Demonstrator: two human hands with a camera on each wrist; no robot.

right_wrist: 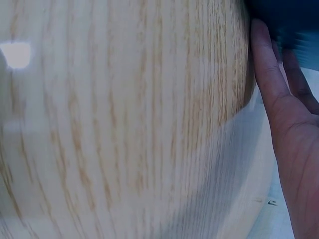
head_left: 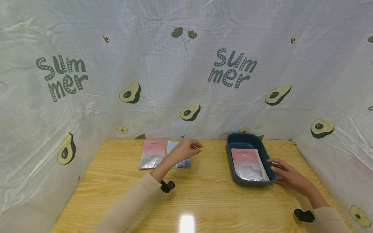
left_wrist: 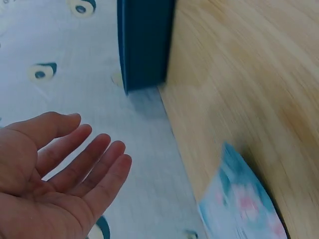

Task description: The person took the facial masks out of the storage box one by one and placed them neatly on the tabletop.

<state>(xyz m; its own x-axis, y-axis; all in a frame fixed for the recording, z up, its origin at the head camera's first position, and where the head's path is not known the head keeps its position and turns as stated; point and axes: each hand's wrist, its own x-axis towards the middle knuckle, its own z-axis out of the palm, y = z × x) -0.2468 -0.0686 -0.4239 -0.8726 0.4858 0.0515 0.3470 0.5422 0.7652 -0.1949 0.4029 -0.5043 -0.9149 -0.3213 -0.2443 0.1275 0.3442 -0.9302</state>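
Note:
My left hand (head_left: 184,151) is in the air over the blue floral packet (head_left: 183,162), holding nothing; in the left wrist view its fingers (left_wrist: 102,172) are loosely bent and the palm shows. Beside that packet lies a flat pink-and-silver packet (head_left: 152,154). To the right stands a dark blue plastic bin (head_left: 233,173). Inside it a pink-and-silver packet (head_left: 247,163) lies on top, with the pale edge of another showing beneath. My right hand (head_left: 291,176) touches the bin's right side with fairly straight fingers (right_wrist: 269,64). The left forearm hides part of the packets on the left.
Everything rests on a light wooden table (head_left: 209,200). A pale curtain (head_left: 163,64) printed with avocados and lettering rises along its back and sides. Dark wrist-worn devices (head_left: 168,186) sit below both hands.

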